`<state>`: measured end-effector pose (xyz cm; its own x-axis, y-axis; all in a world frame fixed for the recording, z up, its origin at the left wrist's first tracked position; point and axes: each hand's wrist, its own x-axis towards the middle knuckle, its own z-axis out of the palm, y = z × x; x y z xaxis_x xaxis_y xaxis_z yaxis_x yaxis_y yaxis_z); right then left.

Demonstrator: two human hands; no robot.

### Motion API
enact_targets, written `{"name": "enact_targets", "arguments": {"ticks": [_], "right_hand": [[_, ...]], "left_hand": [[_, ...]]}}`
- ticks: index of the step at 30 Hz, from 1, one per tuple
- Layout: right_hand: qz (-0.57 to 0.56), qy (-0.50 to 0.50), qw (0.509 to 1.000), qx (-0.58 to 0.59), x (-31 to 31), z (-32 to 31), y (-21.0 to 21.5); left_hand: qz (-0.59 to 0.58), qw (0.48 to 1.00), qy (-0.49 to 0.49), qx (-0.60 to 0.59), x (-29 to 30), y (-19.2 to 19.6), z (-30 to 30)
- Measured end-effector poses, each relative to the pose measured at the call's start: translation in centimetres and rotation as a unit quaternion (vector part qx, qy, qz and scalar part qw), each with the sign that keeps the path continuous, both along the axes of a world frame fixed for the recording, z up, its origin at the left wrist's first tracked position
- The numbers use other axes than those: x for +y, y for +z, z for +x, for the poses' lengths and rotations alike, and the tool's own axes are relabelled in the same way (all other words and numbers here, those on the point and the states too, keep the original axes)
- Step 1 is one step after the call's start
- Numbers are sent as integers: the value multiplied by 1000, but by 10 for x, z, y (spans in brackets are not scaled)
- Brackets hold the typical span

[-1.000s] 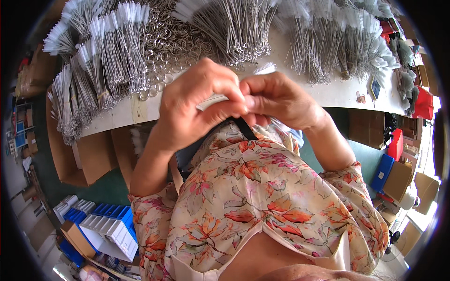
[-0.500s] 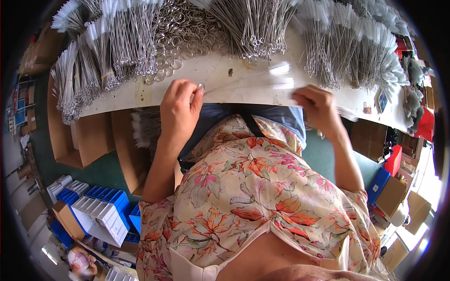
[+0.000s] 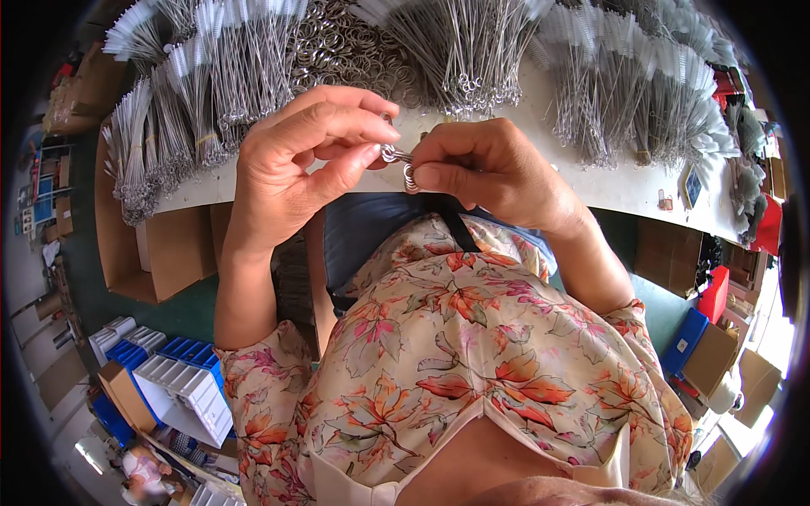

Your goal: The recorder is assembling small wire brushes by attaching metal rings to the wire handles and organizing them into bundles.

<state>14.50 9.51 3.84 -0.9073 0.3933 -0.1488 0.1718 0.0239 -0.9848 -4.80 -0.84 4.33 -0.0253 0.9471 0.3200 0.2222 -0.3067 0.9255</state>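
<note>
My left hand (image 3: 308, 160) is closed in a pinch, thumb and index finger pressed at a small shiny metal ring (image 3: 386, 120) that is mostly hidden by the fingers. Facing it, my right hand (image 3: 498, 173) grips several thin wire brushes by their looped ends (image 3: 411, 179). More small wire loops (image 3: 389, 153) stick out between the two hands, touching or nearly touching my left thumb tip. The brushes' shafts and bristles are hidden behind my right hand. Both hands are held over the table's near edge.
Bundles of wire brushes (image 3: 240, 67) lie along the back of the white table (image 3: 202, 190), with more brushes (image 3: 624, 93) at the right. A pile of metal rings (image 3: 354, 51) sits between bundles. Cardboard boxes (image 3: 169, 257) stand below left; blue and white bins (image 3: 181, 384) are farther off.
My hands have come together and look closer. My right hand has moved left to meet my left hand, and the wire loops now show between them.
</note>
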Motion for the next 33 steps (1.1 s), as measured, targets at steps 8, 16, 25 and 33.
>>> {"name": "enact_targets", "arguments": {"ticks": [8,16,25,33], "right_hand": [[-195,-95,972,91,-1,-6,5],[-126,-137,973,139,-7,-24,30],[-2,-86,992,87,0,-23,29],[-128,-82,982,115,-2,-22,24]], "left_hand": [[84,991,84,-58,0,-3,20],[123,984,115,56,1,12,19],[119,984,93,94,4,17,9],[26,990,69,122,7,12,-3]]}}
